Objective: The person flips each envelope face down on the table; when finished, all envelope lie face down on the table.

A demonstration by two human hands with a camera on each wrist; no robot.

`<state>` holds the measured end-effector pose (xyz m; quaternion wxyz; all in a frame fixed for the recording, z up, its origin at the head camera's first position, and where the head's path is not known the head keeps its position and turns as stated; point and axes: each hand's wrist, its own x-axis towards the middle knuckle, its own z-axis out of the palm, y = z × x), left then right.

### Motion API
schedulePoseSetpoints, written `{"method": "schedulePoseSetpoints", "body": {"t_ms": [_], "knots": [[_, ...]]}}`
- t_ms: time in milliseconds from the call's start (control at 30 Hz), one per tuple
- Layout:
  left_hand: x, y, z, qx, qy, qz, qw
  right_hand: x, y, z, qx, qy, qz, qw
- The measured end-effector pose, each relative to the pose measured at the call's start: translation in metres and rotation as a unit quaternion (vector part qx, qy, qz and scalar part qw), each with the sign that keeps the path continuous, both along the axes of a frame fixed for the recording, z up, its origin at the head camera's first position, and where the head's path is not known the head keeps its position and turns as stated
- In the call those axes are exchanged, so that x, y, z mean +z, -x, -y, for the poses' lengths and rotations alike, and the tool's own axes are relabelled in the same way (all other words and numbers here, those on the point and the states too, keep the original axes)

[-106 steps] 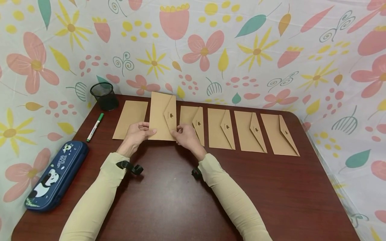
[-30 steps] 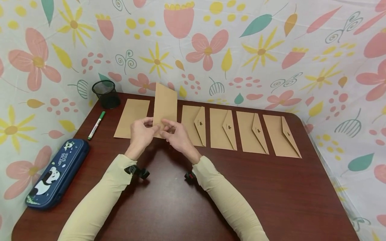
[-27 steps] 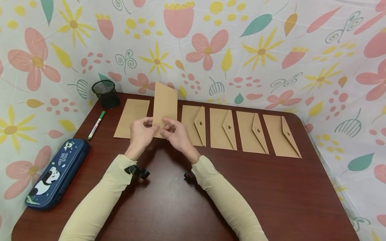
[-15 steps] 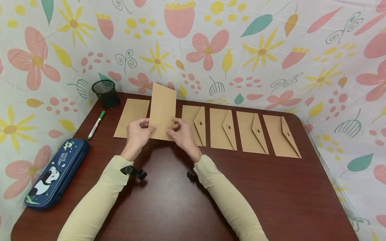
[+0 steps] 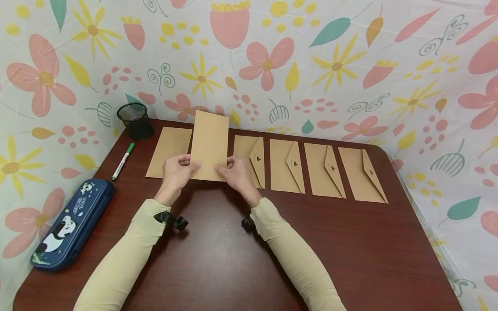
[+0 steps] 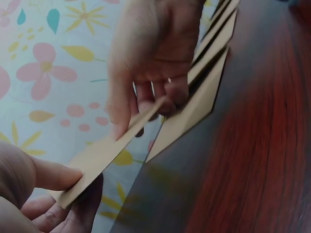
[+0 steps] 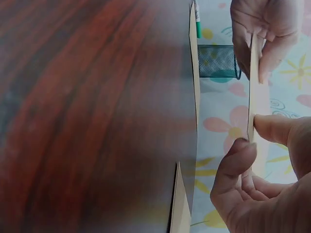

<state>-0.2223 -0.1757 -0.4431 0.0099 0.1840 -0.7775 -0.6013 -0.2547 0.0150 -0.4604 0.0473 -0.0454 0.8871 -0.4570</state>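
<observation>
A kraft-brown envelope (image 5: pixel 210 142) is held up off the table between both hands, its plain side facing the head camera. My left hand (image 5: pixel 175 176) pinches its lower left edge, thumb in front and fingers behind. At the lower right edge my right hand (image 5: pixel 238 175) pinches it the same way. In the left wrist view the envelope (image 6: pixel 104 148) appears nearly edge-on between the two thumbs. The right wrist view shows the envelope (image 7: pixel 253 92) as a thin strip. A plain-side-up envelope (image 5: pixel 170 151) lies to its left on the table.
Several envelopes with crown-marked flaps lie in a row to the right, the nearest envelope (image 5: pixel 245 155) beside my right hand. At left are a black mesh pen cup (image 5: pixel 136 123), a green-capped marker (image 5: pixel 122 162) and a blue panda pencil case (image 5: pixel 74 224). A floral cloth (image 5: pixel 268 82) hangs behind.
The held envelope showed its flap and crown 3.5 seconds ago; now its plain side faces the camera. My hands came together around one second ago, then moved apart to its two edges.
</observation>
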Motion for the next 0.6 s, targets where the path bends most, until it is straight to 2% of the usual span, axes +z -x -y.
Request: {"method": "schedulePoseSetpoints", "body": {"t_ms": [133, 267, 333, 433, 467, 500, 533, 600], "knots": [[-0.003, 0.002, 0.003, -0.027, 0.077, -0.007, 0.9966, 0.0, 0.002, 0.001, 0.0, -0.007, 0.004, 1.0], [-0.008, 0.006, 0.004, -0.052, 0.194, -0.021, 0.9795, -0.003, 0.007, 0.002, -0.004, -0.029, 0.009, 0.9995], [-0.01, 0.008, 0.004, -0.061, 0.232, -0.025, 0.9705, -0.002, 0.009, 0.003, -0.002, -0.054, 0.015, 0.9984], [-0.014, 0.014, 0.005, -0.071, 0.266, -0.016, 0.9613, 0.0, 0.012, 0.006, 0.0, -0.101, 0.02, 0.9947], [-0.02, 0.019, 0.007, -0.072, 0.273, -0.012, 0.9593, -0.002, 0.015, 0.008, 0.0, -0.112, 0.028, 0.9933], [-0.021, 0.021, 0.007, -0.074, 0.281, -0.008, 0.9568, -0.002, 0.016, 0.009, 0.001, -0.119, 0.033, 0.9924], [-0.022, 0.023, 0.007, -0.076, 0.288, -0.003, 0.9547, -0.008, 0.021, 0.011, 0.001, -0.121, 0.036, 0.992], [-0.031, 0.031, 0.009, -0.074, 0.3, 0.001, 0.951, -0.017, 0.027, 0.014, 0.003, -0.12, 0.047, 0.9917]]}}
